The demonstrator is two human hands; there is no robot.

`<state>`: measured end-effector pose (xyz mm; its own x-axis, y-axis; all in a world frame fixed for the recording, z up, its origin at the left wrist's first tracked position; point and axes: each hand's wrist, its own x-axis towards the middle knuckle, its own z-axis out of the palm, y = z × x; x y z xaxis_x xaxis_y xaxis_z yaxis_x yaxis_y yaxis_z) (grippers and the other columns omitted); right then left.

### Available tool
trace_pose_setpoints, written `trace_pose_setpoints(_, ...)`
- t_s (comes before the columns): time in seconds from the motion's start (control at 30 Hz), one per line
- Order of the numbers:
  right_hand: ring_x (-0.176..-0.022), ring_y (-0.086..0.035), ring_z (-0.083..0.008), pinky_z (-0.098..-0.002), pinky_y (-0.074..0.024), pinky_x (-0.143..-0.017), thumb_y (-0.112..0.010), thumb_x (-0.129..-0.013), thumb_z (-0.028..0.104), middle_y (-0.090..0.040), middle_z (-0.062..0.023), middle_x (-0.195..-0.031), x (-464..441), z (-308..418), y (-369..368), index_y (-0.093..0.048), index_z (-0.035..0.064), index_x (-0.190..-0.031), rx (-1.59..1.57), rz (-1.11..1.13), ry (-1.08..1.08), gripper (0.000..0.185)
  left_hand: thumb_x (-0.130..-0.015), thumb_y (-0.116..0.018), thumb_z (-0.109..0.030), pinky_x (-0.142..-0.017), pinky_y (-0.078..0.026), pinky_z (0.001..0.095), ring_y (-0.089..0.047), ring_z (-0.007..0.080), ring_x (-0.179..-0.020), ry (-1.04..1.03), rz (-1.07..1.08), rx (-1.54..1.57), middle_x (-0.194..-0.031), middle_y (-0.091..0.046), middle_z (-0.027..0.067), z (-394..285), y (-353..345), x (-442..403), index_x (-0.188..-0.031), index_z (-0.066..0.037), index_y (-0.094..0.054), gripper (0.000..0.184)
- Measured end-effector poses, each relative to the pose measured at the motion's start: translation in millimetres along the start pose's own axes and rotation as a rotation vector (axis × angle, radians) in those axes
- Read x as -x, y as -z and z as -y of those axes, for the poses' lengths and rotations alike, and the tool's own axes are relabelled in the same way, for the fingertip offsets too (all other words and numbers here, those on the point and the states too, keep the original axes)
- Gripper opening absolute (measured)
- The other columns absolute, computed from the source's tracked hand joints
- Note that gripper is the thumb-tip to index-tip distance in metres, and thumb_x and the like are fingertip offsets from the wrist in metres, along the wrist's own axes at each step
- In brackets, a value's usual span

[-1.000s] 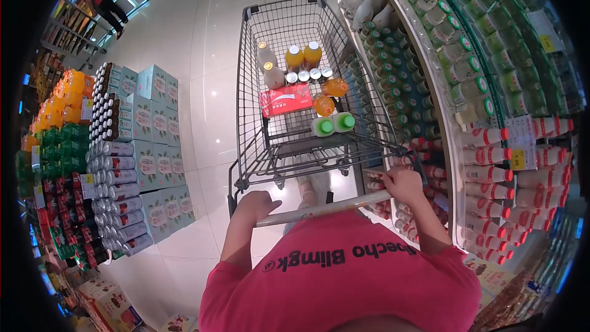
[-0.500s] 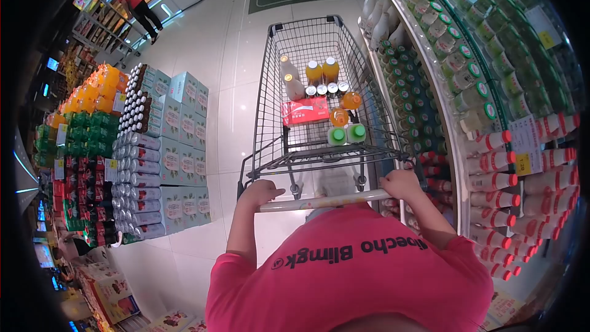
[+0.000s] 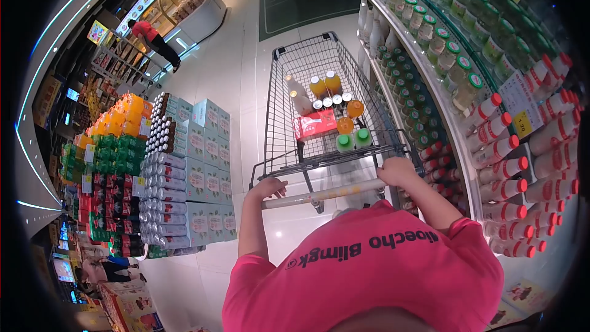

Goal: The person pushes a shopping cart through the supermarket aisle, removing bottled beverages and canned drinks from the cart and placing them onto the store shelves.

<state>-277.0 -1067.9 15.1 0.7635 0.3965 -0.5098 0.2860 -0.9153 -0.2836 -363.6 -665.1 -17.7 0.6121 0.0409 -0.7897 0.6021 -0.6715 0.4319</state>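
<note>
Right hand (image 3: 396,172) is closed over the right end of the handle (image 3: 324,194) of the shopping cart (image 3: 305,43). Left hand (image 3: 268,188) lies at the left end, fingers loosely bent; whether it grips cannot be told. Sound handling, in my judgement, calls for both palms seated on the handle, even pressure from each side, and a straight line that spares the drinks shelf (image 3: 424,74) close on the cart's right and the stacked cartons (image 3: 209,178) on its left. Smooth, slow movement should keep the bottles from tipping.

Condition of cart: dark wire basket, pale handle, directly ahead of the body. Its load sits toward the handle end: a red box (image 3: 316,124), lying flat; two white bottles (image 3: 301,103) with gold caps, leaning; two yellow drinks (image 3: 318,87); four silver-topped cans (image 3: 327,102); two orange bottles (image 3: 354,109); two green-capped bottles (image 3: 344,142), side by side. No damage is visible.
</note>
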Motion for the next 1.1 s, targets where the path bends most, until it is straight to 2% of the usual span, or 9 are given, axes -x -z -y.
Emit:
trace_pose_setpoints(0.03,-0.088,-0.065,-0.0340,-0.0440,-0.0492,-0.079,-0.043,-0.078,0.035,-0.067,-0.0200,-0.090,-2,0,-1,-0.070,0.0017,-0.083,0.011,-0.007,-0.006,0.043,-0.087,-0.054,-0.047,-0.066,-0.045,0.0352,-0.066,0.0146,-0.073,-0.020,-0.009,0.008,-0.079,-0.068,0.0015,3,1,-2,-0.083,-0.009,-0.067,0.040)
trace_pose_setpoints(0.23,-0.091,-0.064,-0.0338,-0.0432,-0.0493,-0.080,-0.046,-0.073,0.033,-0.067,-0.0192,-0.093,-3,9,-9,-0.071,0.0030,-0.088,0.030,-0.001,-0.058,0.041,-0.085,-0.057,-0.048,-0.061,-0.048,0.0309,-0.065,0.0164,-0.070,-0.115,-0.007,0.030,-0.077,-0.068,0.0050,21,5,-10,-0.081,-0.004,-0.068,0.045)
trace_pose_setpoints(0.4,-0.093,-0.064,-0.0326,-0.0421,-0.0492,-0.081,-0.047,-0.072,0.033,-0.067,-0.0180,-0.095,-3,21,-19,-0.071,0.0033,-0.089,0.063,-0.020,-0.122,0.042,-0.084,-0.056,-0.051,-0.064,-0.048,0.0339,-0.062,0.0176,-0.071,-0.157,-0.010,0.023,-0.081,-0.067,0.0069,32,10,-8,-0.082,-0.004,-0.067,0.049)
trace_pose_setpoints(0.47,-0.094,-0.064,-0.0318,-0.0410,-0.0492,-0.081,-0.048,-0.072,0.034,-0.067,-0.0172,-0.098,3,28,-17,-0.071,0.0035,-0.090,0.046,-0.008,-0.144,0.041,-0.086,-0.056,-0.049,-0.063,-0.045,0.0287,-0.058,0.0129,-0.071,-0.176,0.015,0.023,-0.078,-0.065,0.0029,32,11,-1,-0.082,-0.006,-0.066,0.044)
trace_pose_setpoints(0.67,-0.092,-0.064,-0.0317,-0.0421,-0.0487,-0.081,-0.049,-0.071,0.036,-0.068,-0.0142,-0.093,2,28,-35,-0.072,0.0086,-0.085,0.045,-0.038,-0.199,0.038,-0.081,-0.061,-0.053,-0.069,-0.045,0.0289,-0.056,0.0144,-0.072,-0.234,0.062,-0.076,-0.078,-0.064,0.0042,41,3,4,-0.081,-0.004,-0.066,0.050)
trace_pose_setpoints(0.7,-0.093,-0.064,-0.0317,-0.0422,-0.0488,-0.081,-0.050,-0.071,0.035,-0.068,-0.0141,-0.094,6,32,-32,-0.072,0.0087,-0.086,0.061,-0.026,-0.200,0.038,-0.080,-0.060,-0.056,-0.076,-0.046,0.0311,-0.059,0.0191,-0.080,-0.248,0.056,-0.134,-0.083,-0.066,0.0096,42,3,6,-0.087,0.000,-0.068,0.057)
trace_pose_setpoints(0.83,-0.096,-0.063,-0.0312,-0.0409,-0.0485,-0.082,-0.050,-0.069,0.034,-0.067,-0.0149,-0.096,21,47,-31,-0.072,0.0083,-0.088,0.052,-0.050,-0.237,0.039,-0.079,-0.057,-0.059,-0.086,-0.045,0.0346,-0.062,0.0275,-0.095,-0.273,0.037,-0.227,-0.096,-0.066,0.0188,40,1,23,-0.100,0.003,-0.068,0.066)
trace_pose_setpoints(0.97,-0.096,-0.064,-0.0299,-0.0402,-0.0490,-0.080,-0.050,-0.068,0.031,-0.067,-0.0156,-0.098,36,59,-35,-0.072,0.0065,-0.089,0.049,-0.084,-0.274,0.039,-0.077,-0.055,-0.058,-0.080,-0.046,0.0389,-0.063,0.0324,-0.087,-0.344,-0.037,-0.304,-0.088,-0.066,0.0232,55,-6,21,-0.087,0.003,-0.069,0.064)
trace_pose_setpoints(1.1,-0.096,-0.064,-0.0293,-0.0399,-0.0492,-0.081,-0.050,-0.068,0.030,-0.067,-0.0155,-0.099,50,67,-46,-0.072,0.0067,-0.089,0.024,-0.082,-0.295,0.039,-0.081,-0.051,-0.056,-0.072,-0.048,0.0376,-0.065,0.0303,-0.072,-0.322,-0.104,-0.346,-0.069,-0.066,0.0186,41,-11,68,-0.079,0.002,-0.070,0.061)
